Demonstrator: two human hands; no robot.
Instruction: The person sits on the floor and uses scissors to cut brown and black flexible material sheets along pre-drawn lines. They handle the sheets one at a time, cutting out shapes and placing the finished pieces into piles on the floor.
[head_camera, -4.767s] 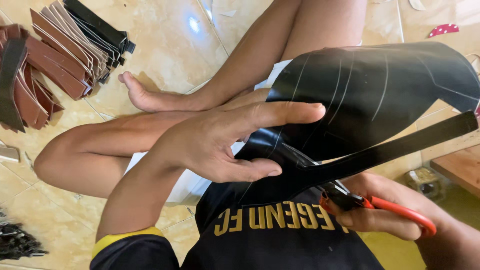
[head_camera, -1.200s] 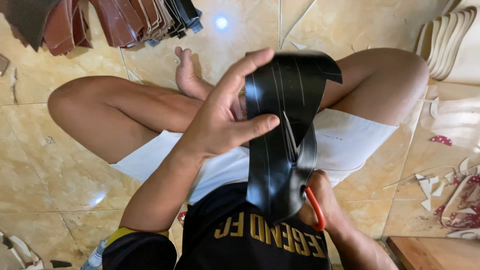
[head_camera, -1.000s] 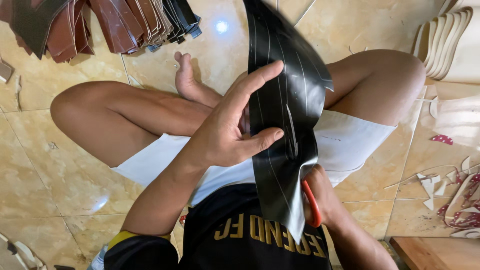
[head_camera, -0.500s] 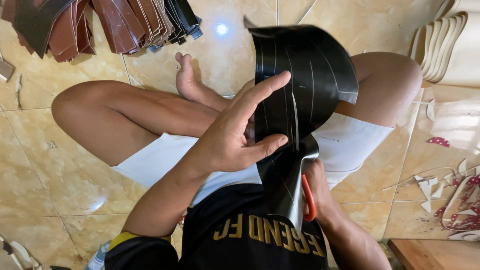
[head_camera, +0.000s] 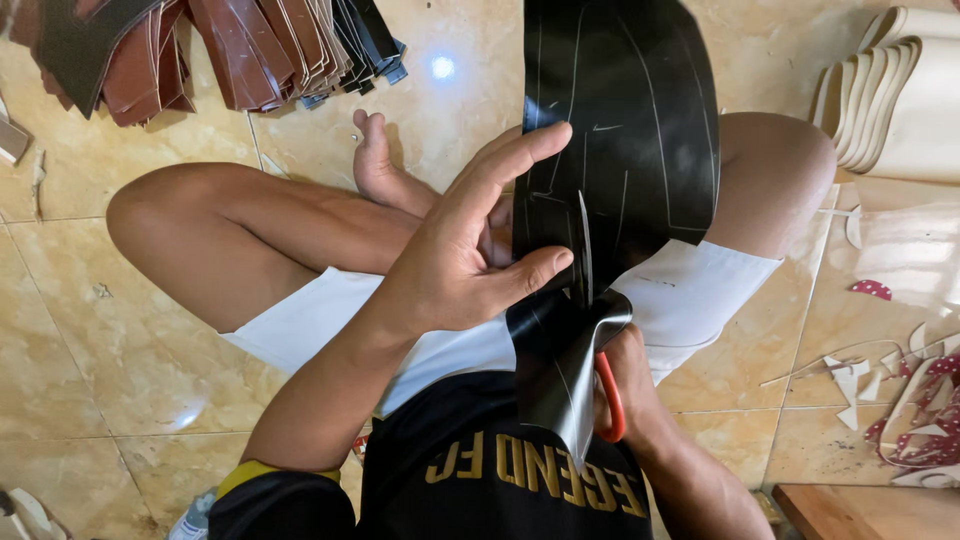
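Sheet (head_camera: 640, 130), black and glossy, stands upright over lap, scissors (head_camera: 585, 262) partway up a marked line. Left hand (head_camera: 455, 265) pinches sheet edge beside blade; right hand (head_camera: 625, 385) clenched on red handles, mostly hidden under curling cut strip (head_camera: 560, 385). Risk: thumb sits close to blade, could get nicked; floppy sheet may drift cut off line. Blade tips hard to make out.

No packages, labels, signs or screens in view.
Only yellow printed lettering across the black shirt (head_camera: 500, 470), bottom centre.
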